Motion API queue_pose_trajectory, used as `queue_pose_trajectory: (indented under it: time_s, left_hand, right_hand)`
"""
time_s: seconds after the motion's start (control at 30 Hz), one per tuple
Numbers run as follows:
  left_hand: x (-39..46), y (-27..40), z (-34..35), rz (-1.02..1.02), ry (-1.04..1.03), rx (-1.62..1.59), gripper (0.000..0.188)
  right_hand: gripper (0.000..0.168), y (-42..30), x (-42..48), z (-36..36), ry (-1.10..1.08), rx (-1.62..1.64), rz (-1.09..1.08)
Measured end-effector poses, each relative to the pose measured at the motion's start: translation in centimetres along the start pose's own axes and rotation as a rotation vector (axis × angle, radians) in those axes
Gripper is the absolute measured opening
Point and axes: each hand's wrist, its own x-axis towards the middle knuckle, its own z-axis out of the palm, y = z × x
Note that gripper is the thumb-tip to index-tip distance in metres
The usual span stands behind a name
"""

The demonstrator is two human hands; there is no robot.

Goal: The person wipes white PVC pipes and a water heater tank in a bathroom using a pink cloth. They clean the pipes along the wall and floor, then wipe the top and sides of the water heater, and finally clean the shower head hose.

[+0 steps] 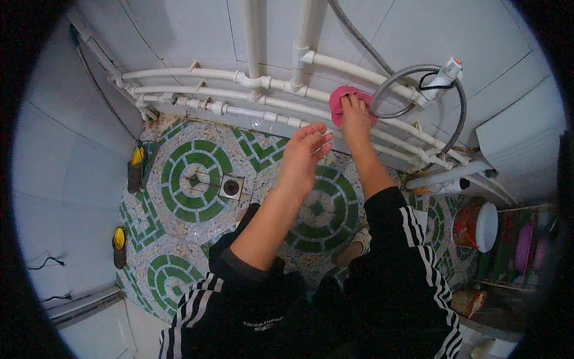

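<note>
Bunched in my right hand [356, 119] is a pink cloth [337, 105], pressed against the white plastic pipes [309, 93] that run along the tiled wall. My left hand [307, 146] hovers just below and left of it, in front of the lowest pipe, its fingers loosely curled and apart with nothing in them. Right beside the cloth, a flexible metal hose [377, 96] loops across the pipes. It passes by a white valve fitting [441, 83] with a black cord around it. Part of the cloth is hidden under my right fingers.
A square floor drain [231, 187] is set in the green-patterned floor tiles [197, 157]. Dark slippers with yellow linings [136, 168] stand along the left wall. At the right are a red bucket [466, 224], a rack [502, 251] and a drain pipe [448, 174].
</note>
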Motion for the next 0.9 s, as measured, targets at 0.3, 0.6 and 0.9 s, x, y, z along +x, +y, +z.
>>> queue_pose_trajectory:
  time_s: [0.3,0.6,0.9]
  left_hand:
    - [0.3,0.6,-0.7,0.057,0.021,-0.063,0.027]
    - [0.2,0.0,0.6,0.036,-0.016,-0.107,0.029]
    - [-0.7,1.2,0.2,0.042,0.048,-0.178,0.028]
  right_hand:
    - [0.034,-5.6,3.6,-8.4,0.469,0.277,-0.191]
    - [0.036,-7.7,8.9,-5.5,0.349,0.113,-0.152]
    - [0.033,-5.9,7.0,-10.1,0.199,0.111,-0.343]
